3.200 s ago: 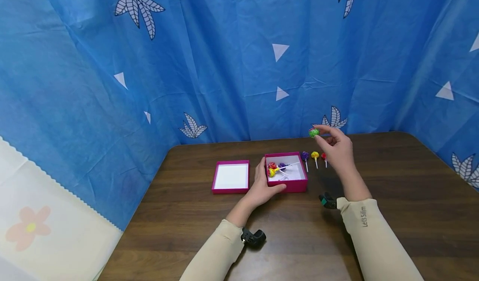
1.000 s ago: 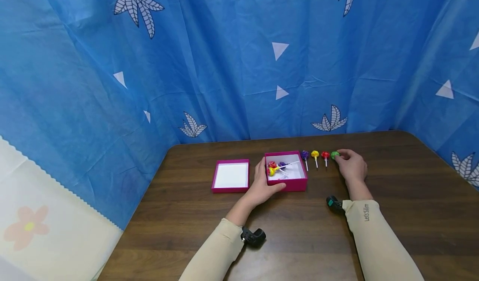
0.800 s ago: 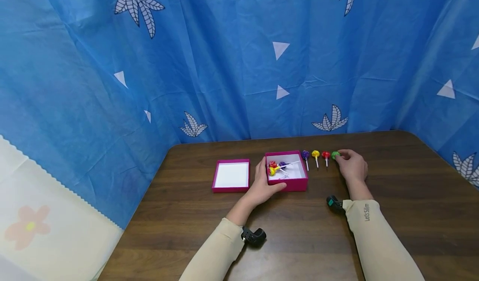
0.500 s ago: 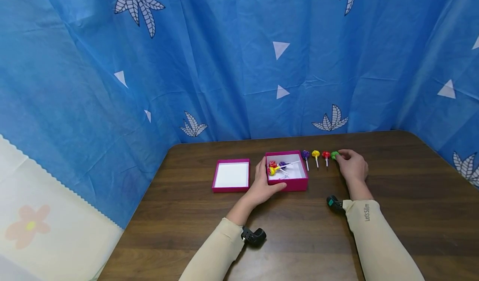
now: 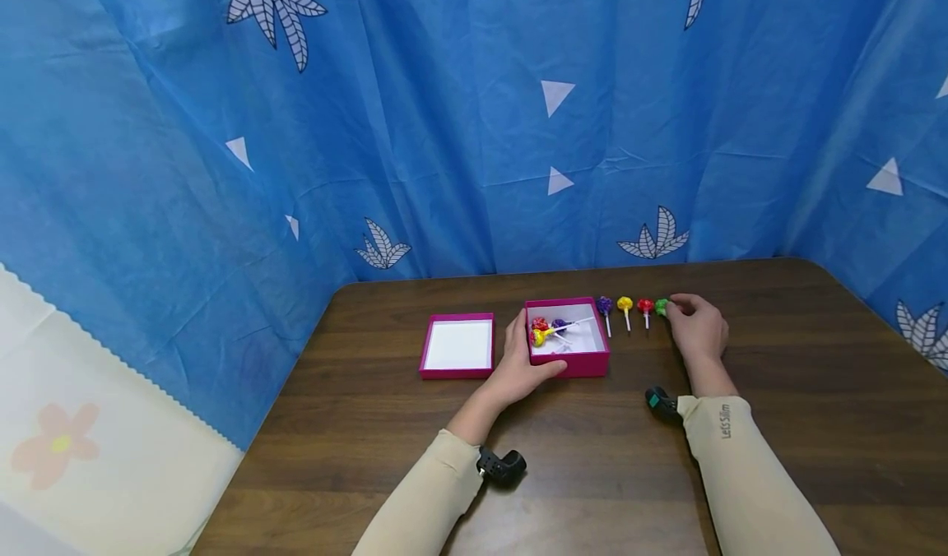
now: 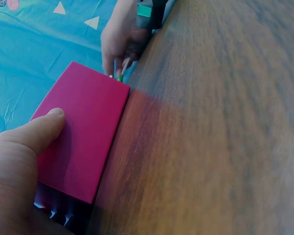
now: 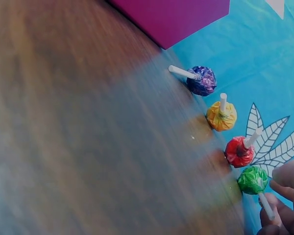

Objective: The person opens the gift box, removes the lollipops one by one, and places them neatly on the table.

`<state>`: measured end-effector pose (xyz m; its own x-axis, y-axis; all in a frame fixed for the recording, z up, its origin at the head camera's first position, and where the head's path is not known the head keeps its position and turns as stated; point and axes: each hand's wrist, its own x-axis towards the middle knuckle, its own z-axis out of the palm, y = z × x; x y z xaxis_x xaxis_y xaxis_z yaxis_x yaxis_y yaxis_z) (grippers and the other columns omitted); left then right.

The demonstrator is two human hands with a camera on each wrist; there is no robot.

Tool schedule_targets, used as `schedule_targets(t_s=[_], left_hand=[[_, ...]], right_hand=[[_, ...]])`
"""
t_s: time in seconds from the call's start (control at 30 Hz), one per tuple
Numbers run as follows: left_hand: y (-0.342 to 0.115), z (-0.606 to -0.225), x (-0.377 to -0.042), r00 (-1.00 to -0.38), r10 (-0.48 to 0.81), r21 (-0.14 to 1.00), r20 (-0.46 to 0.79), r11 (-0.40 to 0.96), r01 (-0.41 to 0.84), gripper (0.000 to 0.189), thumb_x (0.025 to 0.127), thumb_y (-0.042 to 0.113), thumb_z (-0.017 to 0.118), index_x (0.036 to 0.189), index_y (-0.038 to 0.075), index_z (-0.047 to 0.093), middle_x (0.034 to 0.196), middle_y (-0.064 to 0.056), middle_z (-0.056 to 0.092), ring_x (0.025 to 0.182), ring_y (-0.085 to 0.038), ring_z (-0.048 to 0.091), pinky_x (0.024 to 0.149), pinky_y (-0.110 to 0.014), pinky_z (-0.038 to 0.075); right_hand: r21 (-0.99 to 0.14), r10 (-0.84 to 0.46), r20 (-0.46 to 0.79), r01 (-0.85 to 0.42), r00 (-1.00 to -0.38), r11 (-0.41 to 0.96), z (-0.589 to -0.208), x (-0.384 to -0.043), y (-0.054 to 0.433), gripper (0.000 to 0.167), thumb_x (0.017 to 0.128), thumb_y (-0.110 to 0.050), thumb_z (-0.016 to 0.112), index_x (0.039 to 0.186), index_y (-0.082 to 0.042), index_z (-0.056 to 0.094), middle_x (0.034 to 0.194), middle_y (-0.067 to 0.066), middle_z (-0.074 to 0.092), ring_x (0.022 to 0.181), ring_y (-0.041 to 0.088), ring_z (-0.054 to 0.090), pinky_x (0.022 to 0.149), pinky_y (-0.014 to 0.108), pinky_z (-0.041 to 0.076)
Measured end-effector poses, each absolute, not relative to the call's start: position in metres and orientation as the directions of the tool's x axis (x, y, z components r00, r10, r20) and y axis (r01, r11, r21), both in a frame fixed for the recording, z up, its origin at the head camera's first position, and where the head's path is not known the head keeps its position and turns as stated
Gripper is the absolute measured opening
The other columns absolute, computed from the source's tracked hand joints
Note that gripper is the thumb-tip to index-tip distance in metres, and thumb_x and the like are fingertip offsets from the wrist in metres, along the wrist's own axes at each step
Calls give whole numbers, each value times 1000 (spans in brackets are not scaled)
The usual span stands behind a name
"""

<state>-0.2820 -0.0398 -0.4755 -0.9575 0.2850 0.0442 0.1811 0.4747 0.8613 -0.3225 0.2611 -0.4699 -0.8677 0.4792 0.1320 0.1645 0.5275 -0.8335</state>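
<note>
Left hand (image 5: 516,375): spread wide at the near left corner of the pink box, fingers along its left wall, thumb against its front.
Right hand (image 5: 699,328): right of centre; thumb and fingers curled, pinching the green lollipop (image 7: 253,180).
Pink box (image 5: 587,365): open-topped, white inside, at mid-frame, with several lollipops (image 5: 538,338) in red, yellow and purple heaped towards its left side.
Row of four, just right of the box: purple lollipop (image 7: 202,81), yellow lollipop (image 7: 221,116), red lollipop (image 7: 239,152), then the green one at the right end, near the red; sticks of the first three towards the bottom of the frame.
Shallow pink lid (image 5: 457,345): white inside, left of the box, apart from it.
Desk (image 5: 592,465): dark wood grain.
Sleeves (image 5: 425,490): beige, lower frame, black device at each wrist.
Curtain (image 5: 444,87): blue, white leaves and triangles, filling the upper frame.
Pale cloth (image 5: 111,408): orange flower, lower left.
</note>
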Motion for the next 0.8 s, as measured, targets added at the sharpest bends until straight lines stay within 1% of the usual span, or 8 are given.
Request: schedule_targets(t_s=[0.17, 0.3, 0.43, 0.53, 0.73, 0.8], left_hand=[[-41, -476, -283, -956, 289, 860, 43, 477, 182, 111, 85, 41, 76, 161, 23, -3, 167, -4, 5, 153, -28, 17, 121, -56, 30], [-41, -477, -283, -956, 291, 860, 46, 475, 186, 111, 85, 41, 76, 161, 23, -3, 167, -4, 5, 153, -29, 16, 121, -56, 30], [-40, -478, -284, -956, 290, 862, 48, 472, 187, 111, 85, 41, 76, 161, 25, -3, 167, -4, 5, 152, -29, 17, 121, -56, 30], [-40, -479, -284, -957, 286, 862, 49, 473, 185, 111, 85, 41, 76, 161, 24, -3, 167, -4, 6, 152, -28, 18, 121, -55, 31], [-40, -478, -283, -958, 282, 861, 47, 475, 182, 111, 84, 40, 77, 161, 24, -3, 167, -4, 7, 152, -28, 19, 120, -54, 32], [-40, -477, -283, -958, 282, 860, 44, 477, 180, 112, 84, 40, 77, 161, 24, -3, 167, -4, 6, 152, -28, 18, 120, -55, 32]], right_hand=[[-836, 485, 152, 150, -861, 528, -469, -323, 259, 42, 103, -34, 51, 134, -7, 62, 133, 21, 60, 126, 39, 49, 108, 55, 31], [-831, 507, 174, 150, -844, 535, -467, -323, 257, 42, 103, -35, 51, 134, -9, 62, 136, 20, 58, 127, 38, 48, 105, 55, 35], [-840, 539, 226, 117, -811, 530, -463, -321, 255, 41, 102, -35, 51, 133, -11, 63, 132, 19, 58, 119, 36, 53, 96, 49, 39], [-854, 550, 264, 73, -793, 516, -458, -320, 252, 40, 102, -35, 52, 132, -12, 64, 131, 16, 59, 112, 34, 56, 91, 43, 39], [-870, 545, 317, -8, -776, 494, -448, -321, 245, 36, 102, -33, 53, 130, -13, 66, 129, 12, 60, 105, 27, 54, 89, 34, 40], [-872, 542, 324, -23, -775, 489, -444, -321, 242, 36, 102, -34, 53, 130, -14, 66, 130, 10, 59, 105, 24, 53, 88, 32, 41]])
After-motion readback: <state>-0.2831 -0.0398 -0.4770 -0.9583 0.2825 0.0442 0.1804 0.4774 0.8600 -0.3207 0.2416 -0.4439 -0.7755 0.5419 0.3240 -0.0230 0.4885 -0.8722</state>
